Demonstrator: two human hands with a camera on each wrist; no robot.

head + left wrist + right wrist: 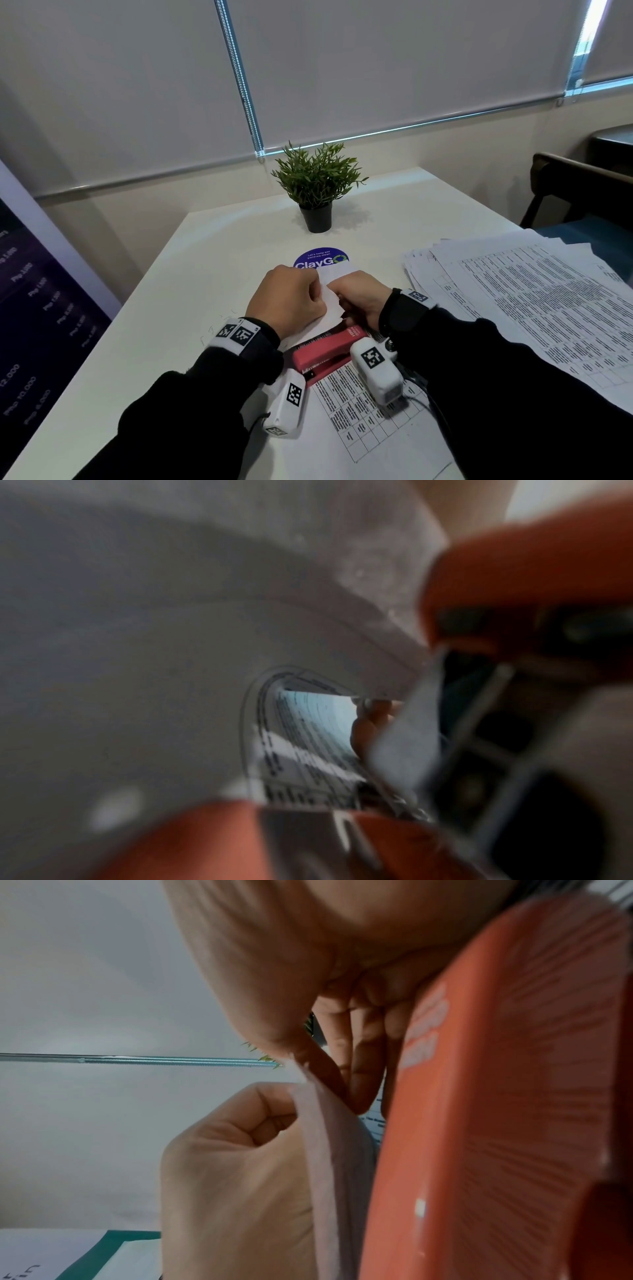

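I see both hands meeting at the middle of the white table (205, 267). Between them stands the white sheet of paper with printed rows (331, 305). It is lifted and bent upward, and its upper edge covers a part of the round blue sticker (320, 258) on the table.

My left hand (287, 301) is closed almost like a fist, and in the right wrist view its thumb presses on the left face of the paper. My right hand (363, 296) is also curled, with the thumb and the fingers pinching the paper from the other side. So both hands have hold of the same paper, and they are nearly touching each other.

The red plastic stapler (325, 349) lies just under the wrists, on the near side of the lifted paper, and it rests on a printed sheet with a table grid (363, 414). The left wrist view is too blurred to tell whether the paper is inside the stapler.

At the right, a loose stack of printed sheets (534, 301) is spread over the table edge. Behind the sticker stands a small green plant in a black pot (317, 195).
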